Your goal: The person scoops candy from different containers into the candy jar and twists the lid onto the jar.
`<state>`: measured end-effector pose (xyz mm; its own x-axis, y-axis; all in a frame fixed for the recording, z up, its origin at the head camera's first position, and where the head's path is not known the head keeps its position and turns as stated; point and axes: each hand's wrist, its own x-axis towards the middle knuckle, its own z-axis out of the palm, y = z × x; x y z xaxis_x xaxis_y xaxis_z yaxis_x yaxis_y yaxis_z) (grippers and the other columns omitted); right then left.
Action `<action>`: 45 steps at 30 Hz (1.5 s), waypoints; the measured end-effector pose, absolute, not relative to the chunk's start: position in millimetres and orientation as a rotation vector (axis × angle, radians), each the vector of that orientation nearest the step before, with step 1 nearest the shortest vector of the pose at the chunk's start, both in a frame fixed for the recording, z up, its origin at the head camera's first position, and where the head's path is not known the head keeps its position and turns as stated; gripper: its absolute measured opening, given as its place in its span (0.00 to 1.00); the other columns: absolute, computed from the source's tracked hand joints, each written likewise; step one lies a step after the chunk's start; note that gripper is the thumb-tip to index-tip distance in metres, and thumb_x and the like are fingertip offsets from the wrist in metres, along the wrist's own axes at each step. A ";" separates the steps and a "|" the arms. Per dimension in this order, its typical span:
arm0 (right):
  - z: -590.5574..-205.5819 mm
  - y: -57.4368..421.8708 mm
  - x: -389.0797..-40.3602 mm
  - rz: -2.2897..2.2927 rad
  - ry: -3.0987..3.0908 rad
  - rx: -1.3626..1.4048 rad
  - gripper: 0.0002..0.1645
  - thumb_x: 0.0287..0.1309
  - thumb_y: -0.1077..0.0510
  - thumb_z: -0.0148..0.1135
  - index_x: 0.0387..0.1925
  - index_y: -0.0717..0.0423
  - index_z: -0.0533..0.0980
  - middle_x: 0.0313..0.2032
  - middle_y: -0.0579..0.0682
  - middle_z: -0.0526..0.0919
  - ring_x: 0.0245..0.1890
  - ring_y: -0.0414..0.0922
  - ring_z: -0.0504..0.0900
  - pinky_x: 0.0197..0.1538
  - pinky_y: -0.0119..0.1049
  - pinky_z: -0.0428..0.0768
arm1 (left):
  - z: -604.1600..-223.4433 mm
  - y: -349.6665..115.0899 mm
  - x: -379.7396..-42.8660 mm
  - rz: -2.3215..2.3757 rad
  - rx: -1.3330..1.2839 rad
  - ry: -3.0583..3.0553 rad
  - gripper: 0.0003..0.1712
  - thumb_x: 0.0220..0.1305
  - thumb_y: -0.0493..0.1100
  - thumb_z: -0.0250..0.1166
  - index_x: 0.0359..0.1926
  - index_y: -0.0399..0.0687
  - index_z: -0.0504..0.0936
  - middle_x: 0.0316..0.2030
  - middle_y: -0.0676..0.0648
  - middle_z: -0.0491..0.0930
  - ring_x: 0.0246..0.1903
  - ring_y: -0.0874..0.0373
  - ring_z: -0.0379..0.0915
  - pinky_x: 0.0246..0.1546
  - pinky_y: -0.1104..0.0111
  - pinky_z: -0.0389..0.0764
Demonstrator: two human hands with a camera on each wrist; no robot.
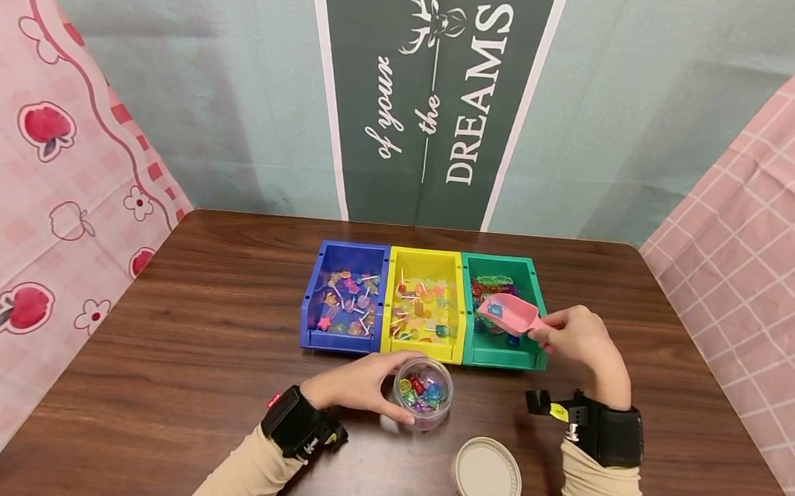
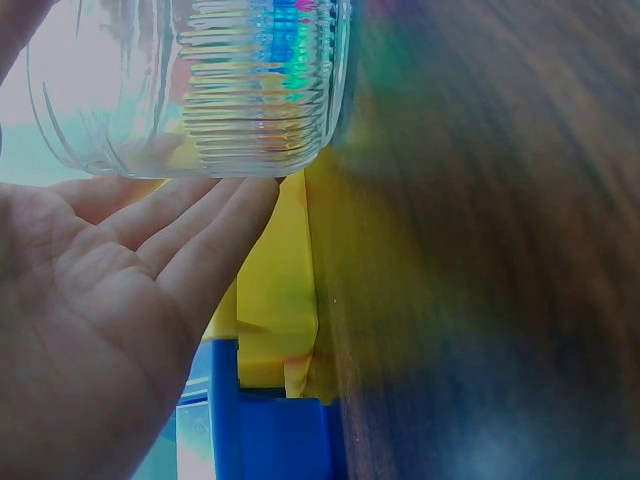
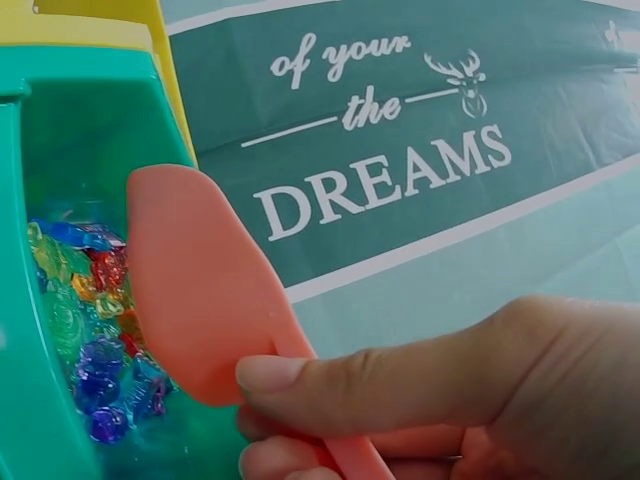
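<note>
Pink scoop [image 1: 520, 314]: right of centre, above the green bin [image 1: 504, 358], pinched by the right grip [image 1: 582, 340]
Clear jar [image 1: 427, 422]: lower centre, held by the left grip [image 1: 359, 385]
Blue bead [image 1: 494, 310]: could spill if the scoop tips

Left hand [image 1: 362, 385] C-shaped, right hand [image 1: 582, 343] in a thumb-and-finger pinch.

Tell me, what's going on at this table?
A person's right hand holds a pink scoop with a blue piece in it over a green bin of translucent colourful pieces. The left hand grips an open clear jar containing similar pieces. A round cream lid lies on the table; a yellow bin and blue bin complete the row.
</note>
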<state>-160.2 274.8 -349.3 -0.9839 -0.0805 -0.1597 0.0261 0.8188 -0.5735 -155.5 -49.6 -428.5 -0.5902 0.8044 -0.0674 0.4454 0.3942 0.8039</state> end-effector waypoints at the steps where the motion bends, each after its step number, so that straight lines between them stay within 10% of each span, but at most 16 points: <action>1: -349.1 275.4 -159.8 -0.899 2.823 -0.053 0.18 0.56 0.58 0.63 0.37 0.73 0.81 0.18 0.53 0.82 0.22 0.44 0.75 0.26 0.35 0.70 | -428.7 -49.6 -155.5 1.071 1.071 2.205 0.49 0.46 0.56 0.73 0.67 0.49 0.61 0.58 0.48 0.75 0.57 0.59 0.68 0.62 0.59 0.70; 45: -324.7 272.8 -135.0 -1.013 2.614 -0.704 0.04 0.53 0.62 0.65 0.28 0.60 0.83 0.15 0.42 0.71 0.16 0.32 0.65 0.18 0.26 0.66 | -426.4 -50.4 -154.6 1.036 1.090 2.227 0.49 0.48 0.55 0.72 0.68 0.46 0.60 0.59 0.47 0.74 0.57 0.59 0.67 0.62 0.59 0.71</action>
<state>-135.0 272.8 -324.7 -0.8519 -0.5208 -0.0561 -0.3470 0.6413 -0.6843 -154.6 -50.4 -426.4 -0.5861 0.8075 -0.0672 0.4686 0.4054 0.7849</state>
